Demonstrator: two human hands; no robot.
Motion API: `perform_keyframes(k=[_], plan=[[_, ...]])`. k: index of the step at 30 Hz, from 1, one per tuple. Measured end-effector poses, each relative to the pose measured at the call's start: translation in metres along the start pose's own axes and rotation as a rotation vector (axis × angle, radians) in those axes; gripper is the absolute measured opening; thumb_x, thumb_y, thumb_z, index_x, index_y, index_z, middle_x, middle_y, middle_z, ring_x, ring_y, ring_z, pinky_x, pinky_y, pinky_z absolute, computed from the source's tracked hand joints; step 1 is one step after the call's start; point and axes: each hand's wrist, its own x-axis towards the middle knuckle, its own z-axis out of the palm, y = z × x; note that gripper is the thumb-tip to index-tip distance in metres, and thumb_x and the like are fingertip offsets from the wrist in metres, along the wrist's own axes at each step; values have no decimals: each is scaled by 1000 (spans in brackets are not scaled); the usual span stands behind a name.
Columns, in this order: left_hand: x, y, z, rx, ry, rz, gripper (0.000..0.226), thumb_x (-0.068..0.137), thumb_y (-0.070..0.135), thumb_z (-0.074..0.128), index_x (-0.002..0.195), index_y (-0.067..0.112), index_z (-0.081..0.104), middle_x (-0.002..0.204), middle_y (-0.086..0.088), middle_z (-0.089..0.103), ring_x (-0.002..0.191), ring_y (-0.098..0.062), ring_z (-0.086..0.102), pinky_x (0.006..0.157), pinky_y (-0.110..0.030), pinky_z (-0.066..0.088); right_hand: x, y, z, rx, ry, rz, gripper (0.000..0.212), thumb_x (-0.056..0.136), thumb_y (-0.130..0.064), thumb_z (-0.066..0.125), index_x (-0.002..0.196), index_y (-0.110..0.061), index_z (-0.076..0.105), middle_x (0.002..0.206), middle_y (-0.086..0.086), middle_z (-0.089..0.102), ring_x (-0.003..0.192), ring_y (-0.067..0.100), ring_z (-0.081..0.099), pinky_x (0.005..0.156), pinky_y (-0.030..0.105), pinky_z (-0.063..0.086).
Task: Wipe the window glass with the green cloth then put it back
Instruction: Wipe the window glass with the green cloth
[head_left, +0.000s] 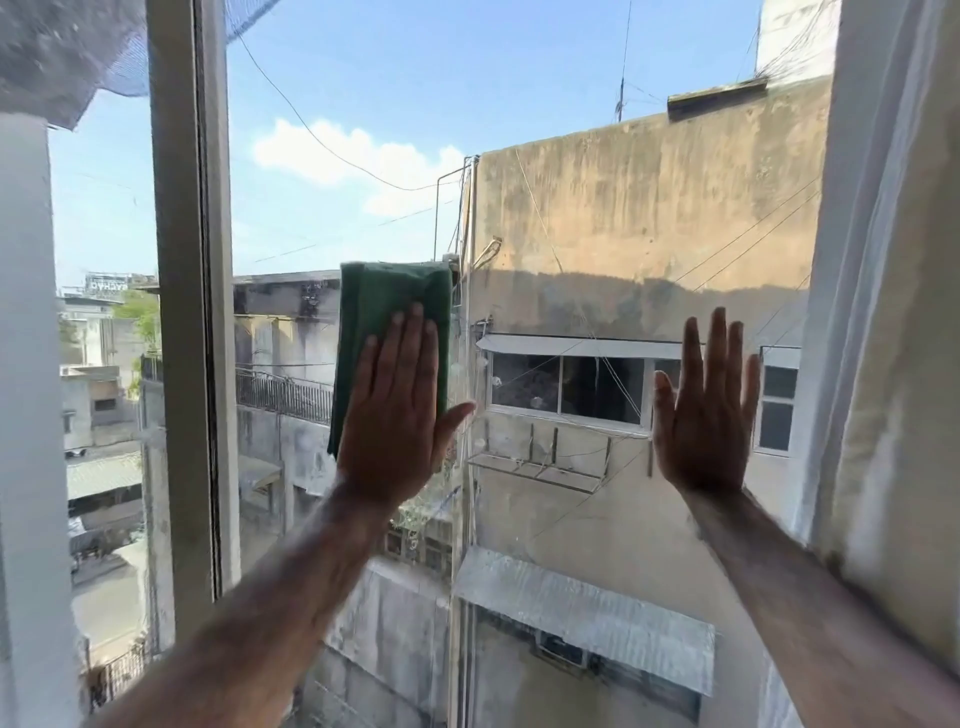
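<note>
A tall pane of window glass (571, 234) fills the view, looking out on weathered concrete buildings, strung cables and a blue sky with one small cloud. A pale window frame (192, 312) stands upright at the left, and a white curtain (893, 312) hangs down the right edge.

The green cloth (384, 322) lies flat against the glass, left of centre in the pane, folded into a tall rectangle with its long axis running up and down. The left hand (400, 415) is spread open over its lower half, palm forward and fingers pointing up, pinning the cloth to the pane; the top of the cloth stands clear above the fingertips. The hand does not grip the cloth but presses it flat.

The right hand (704, 410) is well apart to the right, near the curtain, likewise open and flat with fingers up. It holds nothing and appears to rest against the glass as a brace, though contact cannot be told for certain.

So the cloth sits wholly under the left hand, and the wiping falls to that arm. Faint spots and smears show on the glass right of and below the cloth, between the two hands, so I judge the work is mid-course, and the likely stroke runs rightward or downward. Where the cloth belongs afterwards is not in view.
</note>
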Motion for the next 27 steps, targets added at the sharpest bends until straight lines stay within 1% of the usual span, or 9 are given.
perform_keyframes(k=[4,7,9,12,14,18,23,25,27], plan=[[-129,-13,13,59,-178,179,90,105,67,30,161,-3,20,173,-24,13,160,-38,16,125,-58,29,0,3,2,11,4,-11,66,116,-48,18,174,-17,16,183,14,12,170,31,11,138,54,8],[-130,-67,1,98,-214,275,86,107,62,33,161,-4,22,172,-25,15,159,-40,20,119,-60,38,1,4,5,20,18,-3,66,116,-48,21,174,-18,16,183,12,11,171,29,10,138,54,8],[-79,-91,-9,96,-134,119,85,108,58,32,161,-6,16,171,-27,13,159,-42,18,123,-62,31,0,3,6,25,17,-1,66,116,-47,22,174,-19,14,183,11,9,171,29,8,138,56,10],[34,-80,-24,8,26,-271,83,107,56,27,162,-5,12,172,-25,12,161,-39,13,130,-55,17,1,5,8,14,5,5,66,115,-46,24,175,-19,13,184,10,7,171,28,7,137,58,13],[83,-52,-31,-4,75,-345,83,106,58,23,162,-3,16,172,-23,17,161,-36,16,131,-51,15,0,5,8,13,0,4,66,115,-45,24,175,-19,12,184,10,6,171,28,6,137,58,13],[63,3,-10,-4,71,-7,79,108,56,34,162,-1,20,172,-20,18,161,-33,14,131,-52,18,1,7,8,14,-4,4,66,115,-46,24,174,-18,14,184,11,7,171,28,7,137,58,13],[-35,13,-6,86,-152,463,79,110,58,29,163,1,16,173,-18,17,162,-33,13,125,-53,32,2,6,5,28,-11,-5,67,115,-49,20,174,-16,16,183,13,9,171,31,9,136,59,14],[-19,-21,-17,106,-131,386,77,110,56,28,163,1,17,172,-19,17,161,-33,15,125,-53,33,1,5,4,30,-5,-1,67,116,-48,21,174,-15,18,183,14,10,170,32,11,136,59,14],[24,-52,-33,76,-74,94,77,110,55,28,163,0,16,172,-20,16,161,-35,14,129,-54,26,0,4,2,32,-1,-8,66,116,-47,21,173,-14,20,183,15,11,170,32,12,137,58,13]])
